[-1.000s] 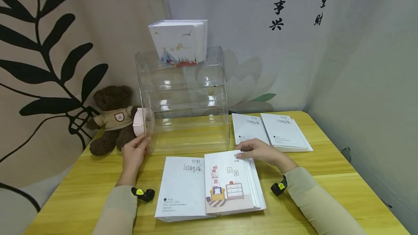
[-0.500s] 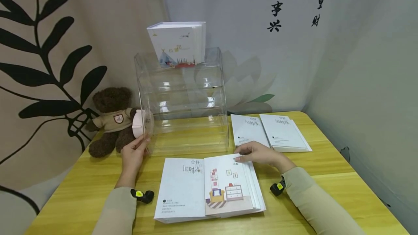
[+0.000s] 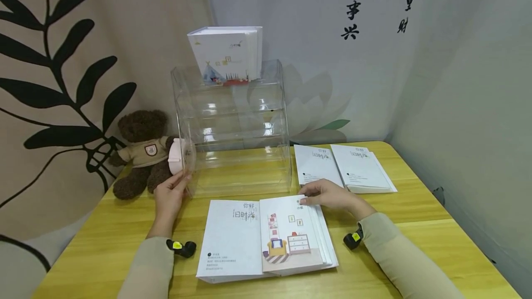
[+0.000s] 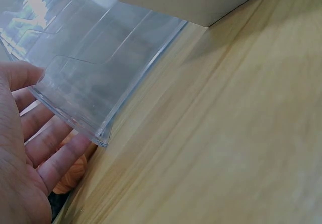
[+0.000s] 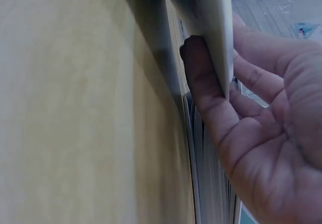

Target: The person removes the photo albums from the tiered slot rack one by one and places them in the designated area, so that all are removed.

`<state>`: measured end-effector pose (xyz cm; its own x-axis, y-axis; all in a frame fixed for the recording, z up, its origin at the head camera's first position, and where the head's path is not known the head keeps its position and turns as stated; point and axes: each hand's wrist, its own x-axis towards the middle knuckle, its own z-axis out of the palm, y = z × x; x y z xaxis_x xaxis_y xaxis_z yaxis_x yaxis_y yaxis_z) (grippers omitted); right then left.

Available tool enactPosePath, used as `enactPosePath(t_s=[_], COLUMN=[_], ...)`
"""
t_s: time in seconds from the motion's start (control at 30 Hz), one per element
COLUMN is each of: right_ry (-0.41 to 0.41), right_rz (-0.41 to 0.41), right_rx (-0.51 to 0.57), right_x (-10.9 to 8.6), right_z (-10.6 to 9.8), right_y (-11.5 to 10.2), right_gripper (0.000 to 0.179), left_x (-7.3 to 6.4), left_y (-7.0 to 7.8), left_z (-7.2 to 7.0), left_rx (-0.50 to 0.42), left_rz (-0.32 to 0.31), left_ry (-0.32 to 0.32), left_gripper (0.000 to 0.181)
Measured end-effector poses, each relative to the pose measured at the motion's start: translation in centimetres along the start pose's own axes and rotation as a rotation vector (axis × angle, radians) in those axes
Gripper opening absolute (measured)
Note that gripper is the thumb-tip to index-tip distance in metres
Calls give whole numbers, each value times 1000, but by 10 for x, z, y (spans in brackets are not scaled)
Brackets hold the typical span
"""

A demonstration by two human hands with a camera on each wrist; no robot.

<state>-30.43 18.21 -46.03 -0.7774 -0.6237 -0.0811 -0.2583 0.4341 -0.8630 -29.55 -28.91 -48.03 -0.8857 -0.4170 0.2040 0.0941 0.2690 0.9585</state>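
Note:
My left hand (image 3: pixel 169 202) pinches the lower front edge of a clear acrylic display rack's (image 3: pixel 287 156) left side. In the left wrist view the thumb lies inside the clear panel (image 4: pixel 95 83) and the other fingers are outside. My right hand (image 3: pixel 329 194) grips the top edge of a thick book (image 3: pixel 291 230) with a furniture drawing on its cover, thumb above. A finger (image 5: pixel 204 80) shows under the book's board (image 5: pixel 219 17) in the right wrist view. Left of that book lies a white book (image 3: pixel 232 239) with Chinese print, side by side with it.
On the rack's top tier stands an illustrated book (image 3: pixel 230 56). Two white books (image 3: pixel 317 165) lie at the back right of the wooden table (image 3: pixel 428 253). A brown teddy bear (image 3: pixel 143 156) and a pale pink round object (image 3: pixel 175 156) are left of the rack.

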Motion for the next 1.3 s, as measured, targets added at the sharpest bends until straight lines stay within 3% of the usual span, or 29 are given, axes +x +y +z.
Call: enactPosePath(t_s=[0.2, 0.83, 1.3], right_ry=[5, 10, -42], right_rz=[19, -5, -98], right_rx=[-13, -32, -38], right_x=[1, -5, -4], right_z=[0, -3, -3], right_y=[1, -1, -1], right_gripper=[21, 23, 27], left_x=[-1, -2, -1], left_y=[1, 0, 1], left_z=[-1, 1, 0], left_rx=[-7, 16, -7], left_rz=[-25, -8, -29], left_ry=[-19, -9, -9], left_gripper=[40, 40, 41])
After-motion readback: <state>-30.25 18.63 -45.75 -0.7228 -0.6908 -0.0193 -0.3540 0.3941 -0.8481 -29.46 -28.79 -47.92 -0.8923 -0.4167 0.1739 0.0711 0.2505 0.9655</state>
